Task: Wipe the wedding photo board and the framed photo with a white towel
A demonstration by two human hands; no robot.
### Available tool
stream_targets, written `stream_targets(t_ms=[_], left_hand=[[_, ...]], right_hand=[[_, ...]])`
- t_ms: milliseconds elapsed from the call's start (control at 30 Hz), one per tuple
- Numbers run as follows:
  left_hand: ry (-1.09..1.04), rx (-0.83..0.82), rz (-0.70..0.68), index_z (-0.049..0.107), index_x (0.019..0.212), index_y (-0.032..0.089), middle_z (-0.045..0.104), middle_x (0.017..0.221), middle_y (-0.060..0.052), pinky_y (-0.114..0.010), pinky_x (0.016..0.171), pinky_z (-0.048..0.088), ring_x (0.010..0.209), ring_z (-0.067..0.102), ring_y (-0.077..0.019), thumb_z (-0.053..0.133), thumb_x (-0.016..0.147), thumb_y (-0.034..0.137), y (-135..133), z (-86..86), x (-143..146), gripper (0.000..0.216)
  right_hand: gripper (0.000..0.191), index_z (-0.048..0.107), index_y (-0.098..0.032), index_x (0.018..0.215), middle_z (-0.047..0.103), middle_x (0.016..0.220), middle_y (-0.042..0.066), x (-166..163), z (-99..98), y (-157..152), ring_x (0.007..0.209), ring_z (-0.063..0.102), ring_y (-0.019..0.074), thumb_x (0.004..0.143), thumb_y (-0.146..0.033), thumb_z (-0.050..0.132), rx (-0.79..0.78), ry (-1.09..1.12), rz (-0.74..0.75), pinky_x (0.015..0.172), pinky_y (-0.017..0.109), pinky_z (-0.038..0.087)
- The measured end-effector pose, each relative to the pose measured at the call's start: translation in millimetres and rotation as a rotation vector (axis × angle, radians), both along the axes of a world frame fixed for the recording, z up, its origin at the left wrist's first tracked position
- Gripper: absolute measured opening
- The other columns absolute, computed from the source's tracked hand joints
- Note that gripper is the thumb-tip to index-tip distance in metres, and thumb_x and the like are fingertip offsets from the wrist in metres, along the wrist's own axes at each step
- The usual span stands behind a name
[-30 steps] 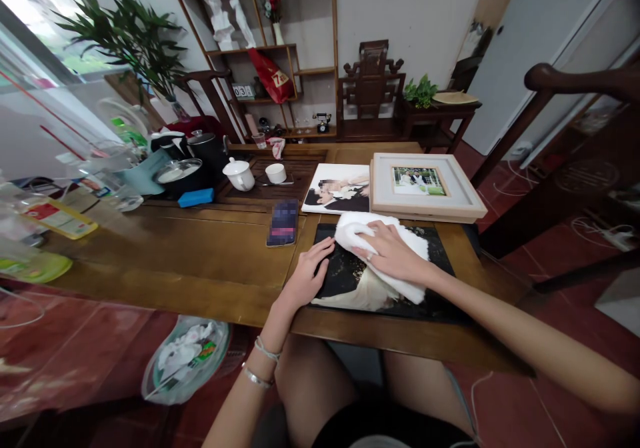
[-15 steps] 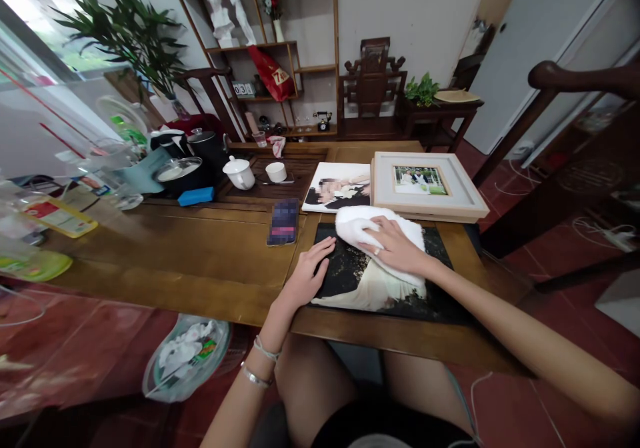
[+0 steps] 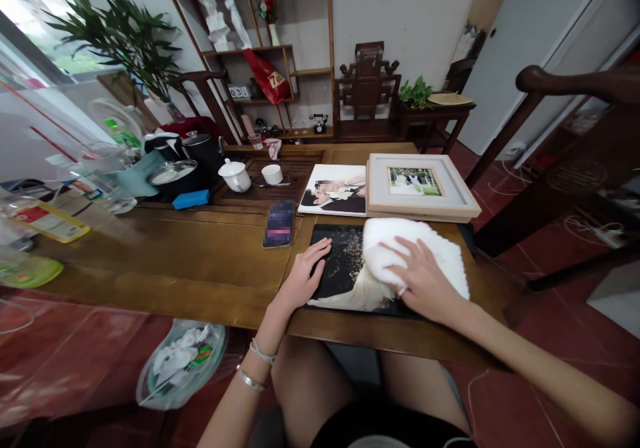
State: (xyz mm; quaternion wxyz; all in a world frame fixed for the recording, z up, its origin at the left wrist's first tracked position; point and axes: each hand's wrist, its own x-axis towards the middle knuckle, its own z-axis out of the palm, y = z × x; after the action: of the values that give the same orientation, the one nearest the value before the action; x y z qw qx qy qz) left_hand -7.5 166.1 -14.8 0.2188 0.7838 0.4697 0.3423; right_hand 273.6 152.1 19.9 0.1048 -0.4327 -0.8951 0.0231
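Observation:
A dark photo panel (image 3: 340,261) showing a pale gown lies flat on the wooden table. My left hand (image 3: 303,276) rests at its left edge, fingers stretched out, with nothing held. Bunched under my right hand (image 3: 423,278) is a fluffy white towel (image 3: 443,251), pressed onto the right part of the panel and hiding it. The fingers of that hand are spread over the towel and sink into it. Just behind the panel are a white-edged photo print (image 3: 336,191) and a light wooden picture frame (image 3: 450,198) with a small photo in it.
A phone (image 3: 279,223) lies left of the panel. Further left are a white lidded teapot (image 3: 235,176), a white cup (image 3: 273,174), a blue block (image 3: 191,199) and bottles. A lined waste bin (image 3: 220,361) stands on the floor. A dark wooden chair (image 3: 550,141) is at the right.
My right hand has slid the towel right and toward me across the panel, uncovering more of its upper middle. My left hand has stayed at the left edge.

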Motion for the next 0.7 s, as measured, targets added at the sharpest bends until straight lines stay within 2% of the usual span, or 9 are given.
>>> stream_targets(t_ms=[133,233,367,567,700], left_hand=[[0.036,-0.028,-0.013,0.053,0.13,0.023,0.049,0.142,-0.008,-0.047,0.11,0.032,0.135,0.041,-0.0222,0.038,0.095,0.024,0.3,3.1,-1.1,0.038],[0.052,-0.044,-0.038,0.05,0.133,0.023,0.046,0.144,-0.01,-0.045,0.11,0.033,0.135,0.04,-0.0225,0.038,0.094,0.025,1.1,3.7,-2.2,0.04],[0.048,-0.022,-0.008,0.054,0.128,0.021,0.049,0.141,-0.009,-0.045,0.111,0.032,0.134,0.041,-0.0218,0.038,0.095,0.025,1.7,1.9,-1.4,0.037],[0.015,0.003,-0.009,0.055,0.125,0.022,0.051,0.14,-0.008,-0.045,0.112,0.031,0.134,0.042,-0.0204,0.039,0.095,0.024,0.6,0.2,-0.1,0.035],[0.016,0.019,-0.007,0.056,0.125,0.021,0.051,0.139,-0.009,-0.046,0.111,0.032,0.133,0.042,-0.0205,0.039,0.095,0.023,1.2,-1.8,-0.2,0.035]], right_hand=[[0.034,0.068,-0.028,0.105,0.03,0.152,0.002,-48.7,5.2,-29.1,0.14,0.011,0.0372,0.073,-0.023,0.058,-0.142,0.022,0.248,0.107,0.066,0.0],[0.035,0.067,-0.027,0.107,0.029,0.153,0.003,-62.9,7.8,-32.9,0.14,0.011,0.0359,0.074,-0.026,0.057,-0.18,0.03,0.323,0.107,0.065,-0.002],[0.044,0.064,-0.024,0.113,0.037,0.149,0.004,-41.2,6.6,-13.2,0.139,0.019,0.0305,0.071,-0.016,0.053,-0.119,0.072,0.179,0.111,0.059,0.005],[0.041,0.063,-0.019,0.116,0.045,0.143,0.012,12.0,-3.1,14.3,0.136,0.028,0.0324,0.079,-0.018,0.047,0.011,0.022,-0.175,0.108,0.06,0.017],[0.042,0.064,-0.023,0.116,0.041,0.146,0.008,4.4,-4.1,8.6,0.137,0.025,0.0351,0.077,-0.018,0.05,0.038,-0.025,-0.252,0.107,0.064,0.013]])
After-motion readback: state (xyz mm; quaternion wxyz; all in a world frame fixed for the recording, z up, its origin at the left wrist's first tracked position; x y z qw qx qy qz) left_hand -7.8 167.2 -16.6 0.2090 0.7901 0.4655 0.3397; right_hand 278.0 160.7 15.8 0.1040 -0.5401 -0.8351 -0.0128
